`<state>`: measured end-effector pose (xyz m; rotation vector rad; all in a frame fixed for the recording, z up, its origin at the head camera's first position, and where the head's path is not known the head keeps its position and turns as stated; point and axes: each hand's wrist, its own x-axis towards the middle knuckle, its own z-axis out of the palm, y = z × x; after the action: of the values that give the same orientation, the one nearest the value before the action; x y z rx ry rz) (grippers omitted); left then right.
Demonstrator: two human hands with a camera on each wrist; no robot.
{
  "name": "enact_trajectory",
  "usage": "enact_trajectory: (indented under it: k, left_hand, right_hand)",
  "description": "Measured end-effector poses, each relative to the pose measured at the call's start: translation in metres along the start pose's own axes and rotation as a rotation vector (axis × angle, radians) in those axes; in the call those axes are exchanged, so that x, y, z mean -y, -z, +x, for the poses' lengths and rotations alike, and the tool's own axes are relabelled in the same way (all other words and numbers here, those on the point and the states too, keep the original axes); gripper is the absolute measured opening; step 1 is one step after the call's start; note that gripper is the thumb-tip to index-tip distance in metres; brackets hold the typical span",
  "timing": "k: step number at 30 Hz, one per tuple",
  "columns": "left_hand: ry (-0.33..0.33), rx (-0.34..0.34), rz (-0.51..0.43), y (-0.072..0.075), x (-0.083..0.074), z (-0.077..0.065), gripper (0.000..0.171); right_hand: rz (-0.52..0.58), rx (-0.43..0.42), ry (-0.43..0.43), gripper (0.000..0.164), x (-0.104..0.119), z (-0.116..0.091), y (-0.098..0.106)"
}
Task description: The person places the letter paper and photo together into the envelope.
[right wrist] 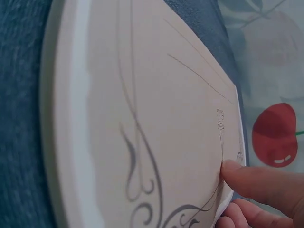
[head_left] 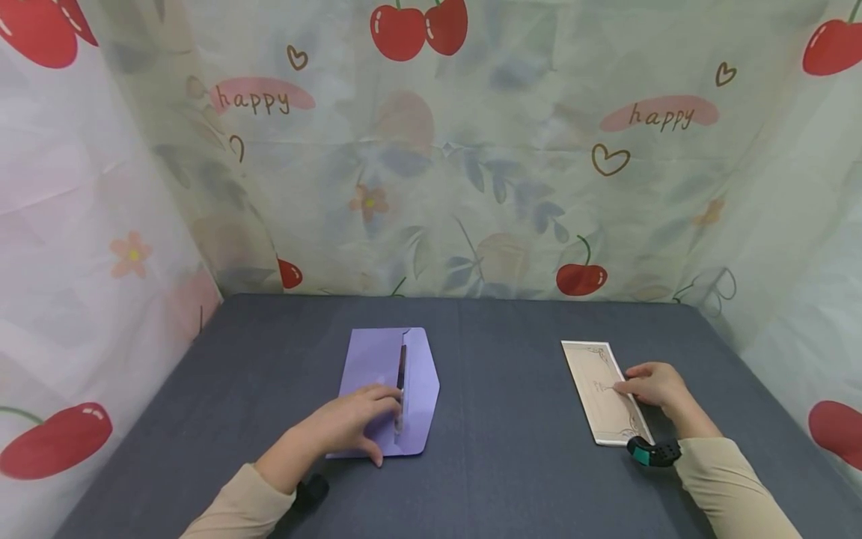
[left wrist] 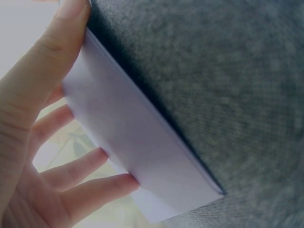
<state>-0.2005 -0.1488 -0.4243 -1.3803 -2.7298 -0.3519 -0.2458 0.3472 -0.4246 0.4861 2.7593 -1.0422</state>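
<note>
A purple envelope [head_left: 366, 355] lies on the table left of centre, its pointed flap [head_left: 422, 389] spread toward the right and a dark gap along its mouth. My left hand [head_left: 346, 421] holds the envelope at its near part, thumb by the near edge and fingers bent over near the mouth. In the left wrist view, fingertips touch the far side of the envelope [left wrist: 128, 133]. On the right is a cream card [head_left: 595, 385] with white edges and dark scroll ornaments. My right hand [head_left: 660, 389] pinches its right edge, thumb on top; the other fingers are partly hidden beneath.
Dark grey cloth covers the table [head_left: 498, 397], and a stretch of it separates envelope from card. Behind and at both sides hangs a pale curtain [head_left: 431, 187] printed with cherries. A black and teal wristband [head_left: 653, 452] is by the card's near end.
</note>
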Motion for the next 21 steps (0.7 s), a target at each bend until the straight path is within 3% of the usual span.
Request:
enact_trajectory:
  k: [10,21]
  left_hand:
    - [0.016,0.022,0.016,0.0009,-0.0019,0.0003,0.057]
    - [0.023,0.034,0.021,0.0003,-0.002,0.0006,0.058]
  right_hand:
    - [-0.085,-0.03,-0.029,0.049,0.0059,-0.0026,-0.0027]
    - [-0.074,-0.021,-0.041,0.045,0.0066,-0.0044,-0.0024]
